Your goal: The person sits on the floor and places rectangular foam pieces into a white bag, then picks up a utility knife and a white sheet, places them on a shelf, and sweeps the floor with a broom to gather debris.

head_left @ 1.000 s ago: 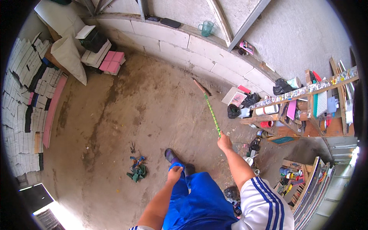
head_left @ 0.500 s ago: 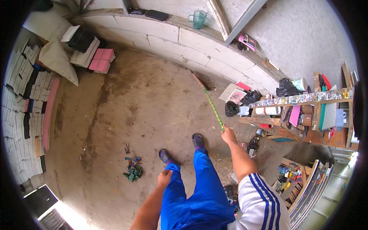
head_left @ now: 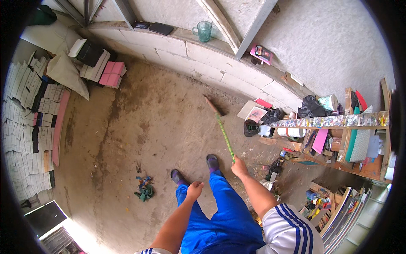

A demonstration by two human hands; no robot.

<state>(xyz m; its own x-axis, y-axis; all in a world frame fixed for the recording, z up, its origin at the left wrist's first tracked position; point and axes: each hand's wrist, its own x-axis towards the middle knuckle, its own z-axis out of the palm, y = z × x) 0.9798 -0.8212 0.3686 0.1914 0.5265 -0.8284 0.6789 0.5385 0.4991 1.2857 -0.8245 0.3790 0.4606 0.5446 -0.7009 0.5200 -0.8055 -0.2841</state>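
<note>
fingers of our right hand (head_left: 240,167) wrap the green-handled broom (head_left: 224,135); those of our left hand (head_left: 195,190) we cannot tell; rags (head_left: 145,193) lie unswept.

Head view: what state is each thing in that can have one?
Broom: held slanted, head down
Right hand: closed around the broom
Left hand: curled, no object seen in it
Mug: upright, contents unclear
Green cloth: crumpled
Shoes: worn
Black bags: crumpled
</note>
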